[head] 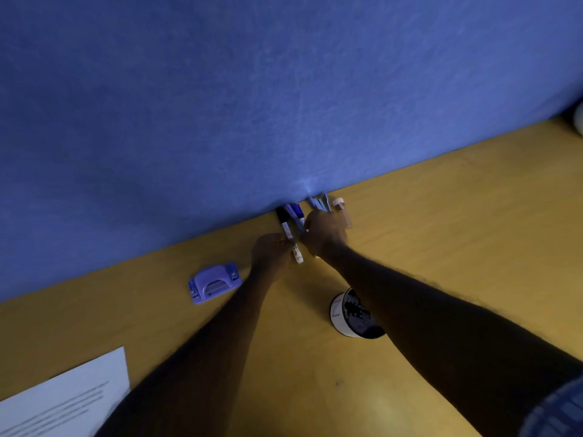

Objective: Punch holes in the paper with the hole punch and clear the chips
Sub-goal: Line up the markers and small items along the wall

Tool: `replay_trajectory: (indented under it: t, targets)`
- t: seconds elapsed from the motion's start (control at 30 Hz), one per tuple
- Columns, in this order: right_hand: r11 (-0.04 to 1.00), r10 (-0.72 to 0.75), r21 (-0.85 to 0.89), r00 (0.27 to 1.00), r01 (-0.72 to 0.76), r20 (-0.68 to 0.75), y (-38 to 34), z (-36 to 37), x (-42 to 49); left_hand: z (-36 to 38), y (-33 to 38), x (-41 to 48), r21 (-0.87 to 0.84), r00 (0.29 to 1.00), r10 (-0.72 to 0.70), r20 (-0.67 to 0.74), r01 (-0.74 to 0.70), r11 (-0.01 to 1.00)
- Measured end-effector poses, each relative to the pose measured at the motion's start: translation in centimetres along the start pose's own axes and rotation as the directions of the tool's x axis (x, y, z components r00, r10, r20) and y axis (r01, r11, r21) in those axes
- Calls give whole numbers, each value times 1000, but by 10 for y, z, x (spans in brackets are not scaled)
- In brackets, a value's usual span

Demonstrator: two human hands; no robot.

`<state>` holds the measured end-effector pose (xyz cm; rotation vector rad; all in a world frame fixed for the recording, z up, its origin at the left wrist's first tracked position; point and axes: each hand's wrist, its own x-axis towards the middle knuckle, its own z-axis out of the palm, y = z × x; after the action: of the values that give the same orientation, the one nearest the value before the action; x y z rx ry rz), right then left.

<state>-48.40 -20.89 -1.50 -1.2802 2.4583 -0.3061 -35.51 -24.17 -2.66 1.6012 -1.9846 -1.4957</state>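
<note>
The hole punch (214, 282) sits untouched on the desk (441, 216), the paper (63, 402) at the near left corner. Beyond, the left hand (271, 252) pinches a marker (291, 239); the right hand (325, 233) closes around other markers (296, 212) beside the blue wall (252, 89).

Both arms stretched across a yellow desk (441, 216) toward a blue partition (220, 89). Left hand (270, 250) and right hand (323, 231) closed among markers (291, 220) at its foot. Purple hole punch (214, 282) lying left, apart; printed paper (63, 402) near corner; cylindrical container (345, 313) under right forearm.
</note>
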Motion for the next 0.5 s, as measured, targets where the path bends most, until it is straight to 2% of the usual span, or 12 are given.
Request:
replay_trajectory:
  t: [0.07, 0.17, 0.3, 0.5]
  targets:
    - [1000, 1, -24, 1000, -1, 0, -1, 0, 1, 2, 1, 2, 76, 997, 71, -22, -69, 995]
    - [998, 13, -67, 1000, -12, 14, -1, 0, 2, 5, 3, 3, 108, 995, 77, -61, -70, 992]
    - [997, -7, -73, 1000, 5, -26, 4, 0, 1, 7, 4, 1, 93, 995, 73, -71, -66, 993]
    - [998, -3, -58, 1000, 3, 4, 11, 0, 1, 8, 4, 1, 91, 993, 84, -80, -77, 993]
